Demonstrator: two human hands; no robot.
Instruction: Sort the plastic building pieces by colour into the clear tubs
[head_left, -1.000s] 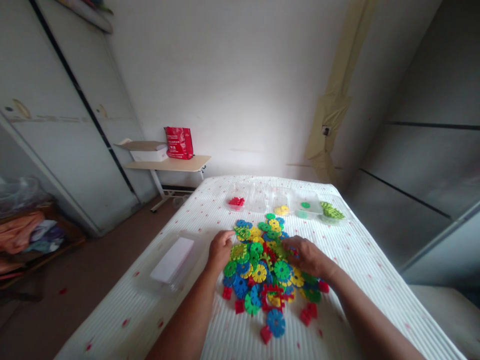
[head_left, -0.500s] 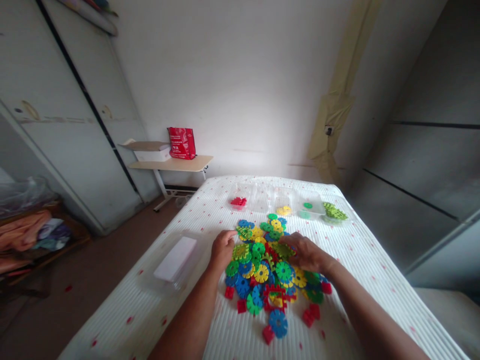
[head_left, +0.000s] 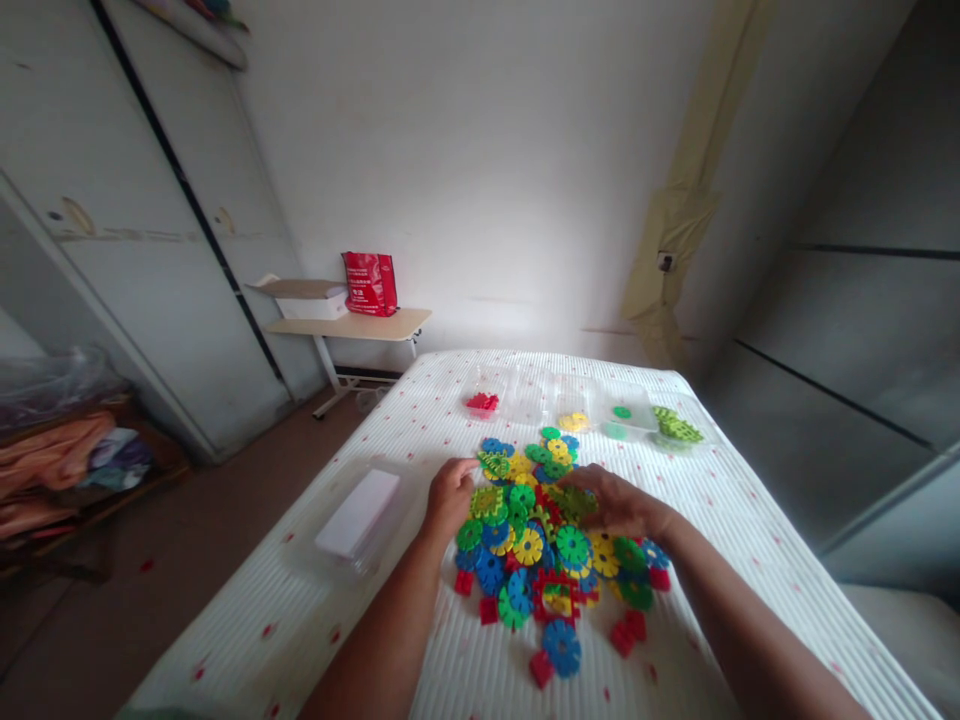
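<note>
Smooth plastic discs (head_left: 573,544); ribbed cloth cover (head_left: 420,405); clear plastic tubs (head_left: 636,422).

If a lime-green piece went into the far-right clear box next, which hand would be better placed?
Probably the right hand. It is at a lime-green piece, nearer the clear box. The left hand is beside another lime-green piece but across the pile, farther away.

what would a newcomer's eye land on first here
Probably the bright heap of red, yellow, green and blue plastic pieces on the white cover, mostly between the left hand and right hand. Behind it, clear containers hold red, yellow and green pieces. Farther back on the left, a red bag stands on a small table beside a white box.
</note>
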